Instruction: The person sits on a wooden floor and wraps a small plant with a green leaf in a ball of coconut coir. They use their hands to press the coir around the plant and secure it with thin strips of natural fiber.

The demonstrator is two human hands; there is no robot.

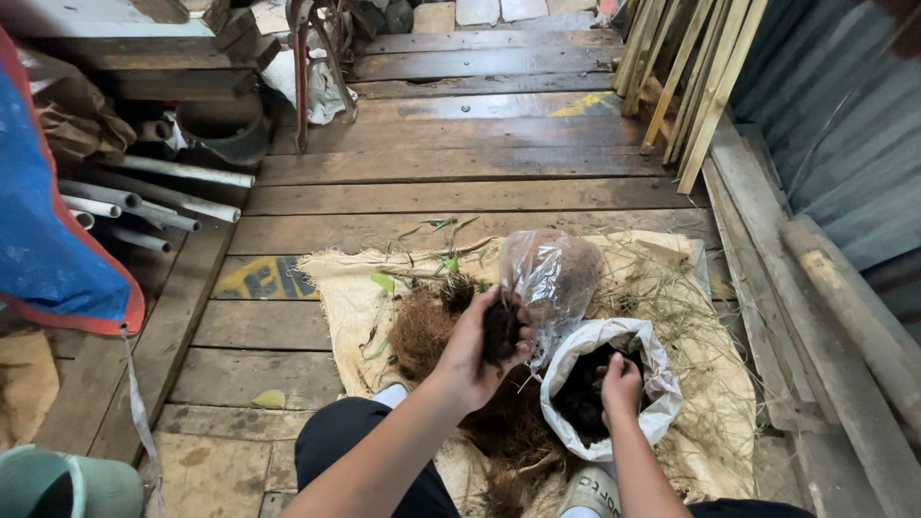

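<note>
Floor: weathered wooden planks (460, 182), with a burlap sheet (355, 288) spread over them under the work.
Fibre heap: a brown mound of coconut fibre (422, 331) lies on the burlap, just left of the left hand.
White sack: open-mouthed sack (657, 384) of dark soil stands to the right of the fibre, directly under the right hand.
Clear bag: crumpled plastic bag (552, 278) stands just beyond and right of the left hand, touching its fingertips.
Left hand (475, 345): raised, cupped around a clump of dark soil (499, 331).
Right hand (621, 384): reaches down into the sack's mouth, fingers buried in soil; its closure cannot be told.
</note>
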